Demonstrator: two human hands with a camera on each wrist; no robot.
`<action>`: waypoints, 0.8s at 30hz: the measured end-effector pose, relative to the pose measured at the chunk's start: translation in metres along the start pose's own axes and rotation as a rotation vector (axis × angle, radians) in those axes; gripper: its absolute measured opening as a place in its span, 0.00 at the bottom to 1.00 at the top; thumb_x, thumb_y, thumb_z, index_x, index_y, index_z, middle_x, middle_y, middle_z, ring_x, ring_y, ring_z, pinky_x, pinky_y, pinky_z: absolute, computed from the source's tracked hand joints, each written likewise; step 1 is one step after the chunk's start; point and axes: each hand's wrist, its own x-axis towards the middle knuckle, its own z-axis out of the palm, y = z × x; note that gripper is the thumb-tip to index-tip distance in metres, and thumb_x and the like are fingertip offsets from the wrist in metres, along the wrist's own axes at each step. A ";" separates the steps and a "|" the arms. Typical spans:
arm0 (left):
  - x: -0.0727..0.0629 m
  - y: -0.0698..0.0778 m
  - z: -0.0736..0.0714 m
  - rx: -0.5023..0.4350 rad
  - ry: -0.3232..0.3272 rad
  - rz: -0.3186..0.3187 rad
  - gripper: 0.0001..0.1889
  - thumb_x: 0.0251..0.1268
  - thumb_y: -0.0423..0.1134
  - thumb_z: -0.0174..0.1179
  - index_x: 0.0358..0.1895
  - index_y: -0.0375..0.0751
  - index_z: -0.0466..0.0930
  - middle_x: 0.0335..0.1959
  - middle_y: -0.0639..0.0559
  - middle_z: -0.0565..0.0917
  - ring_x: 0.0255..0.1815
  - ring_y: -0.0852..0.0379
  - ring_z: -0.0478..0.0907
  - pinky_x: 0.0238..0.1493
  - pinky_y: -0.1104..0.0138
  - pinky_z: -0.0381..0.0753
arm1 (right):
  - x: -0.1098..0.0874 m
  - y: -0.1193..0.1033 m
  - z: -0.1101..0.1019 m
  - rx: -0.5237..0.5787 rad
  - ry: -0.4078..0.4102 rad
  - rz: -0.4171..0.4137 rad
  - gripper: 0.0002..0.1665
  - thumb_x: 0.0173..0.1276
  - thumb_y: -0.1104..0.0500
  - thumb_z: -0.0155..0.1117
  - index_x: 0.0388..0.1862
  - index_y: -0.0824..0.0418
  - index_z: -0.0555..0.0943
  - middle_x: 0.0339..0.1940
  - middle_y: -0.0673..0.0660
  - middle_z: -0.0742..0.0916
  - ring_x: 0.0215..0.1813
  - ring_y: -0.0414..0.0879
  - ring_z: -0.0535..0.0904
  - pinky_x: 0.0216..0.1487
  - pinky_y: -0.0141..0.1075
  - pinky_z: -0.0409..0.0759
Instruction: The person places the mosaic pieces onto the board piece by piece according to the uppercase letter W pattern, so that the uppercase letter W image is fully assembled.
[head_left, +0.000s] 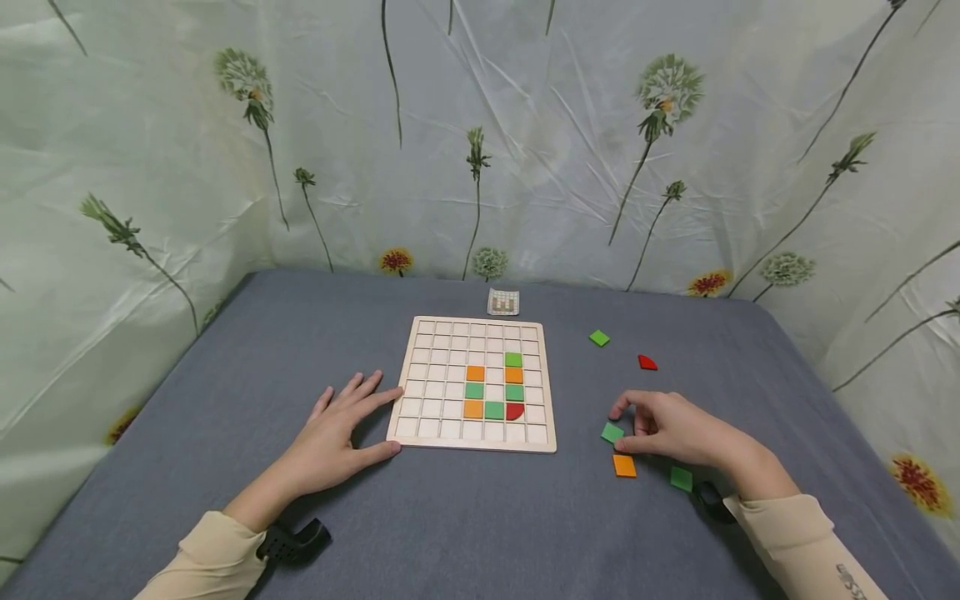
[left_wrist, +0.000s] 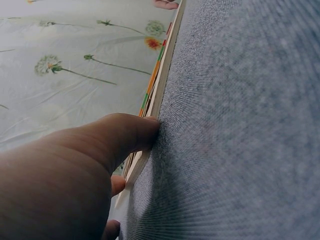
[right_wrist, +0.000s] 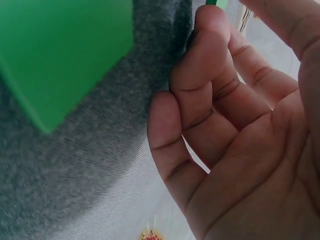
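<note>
My left hand (head_left: 330, 433) lies with its fingers spread at the left edge of a wooden grid board (head_left: 435, 429). In the left wrist view its thumb (left_wrist: 142, 131) presses against the board's side. Orange and green square tiles and a red quarter-round tile (head_left: 514, 412) sit in the board's cells. Right of the board, my right hand (head_left: 675, 429) has thumb and index finger at opposite edges of a green square tile (head_left: 612, 432), pinching it low over the cloth. An orange square tile (head_left: 625, 466) lies just in front of that hand.
Another green tile (head_left: 681, 478) lies under the right wrist, large in the right wrist view. Farther back lie a light green tile (head_left: 599, 337) and a red quarter-round tile (head_left: 647, 362). A small patterned card (head_left: 503, 302) lies behind the board. Flowered fabric (head_left: 420, 167) hangs behind the grey-blue cloth.
</note>
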 end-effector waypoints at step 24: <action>-0.001 -0.001 -0.001 -0.025 0.003 0.014 0.39 0.67 0.55 0.74 0.80 0.58 0.72 0.87 0.37 0.61 0.89 0.29 0.50 0.81 0.27 0.40 | 0.004 0.007 -0.003 -0.034 0.040 -0.036 0.18 0.72 0.49 0.77 0.53 0.55 0.83 0.25 0.44 0.79 0.26 0.33 0.72 0.32 0.30 0.73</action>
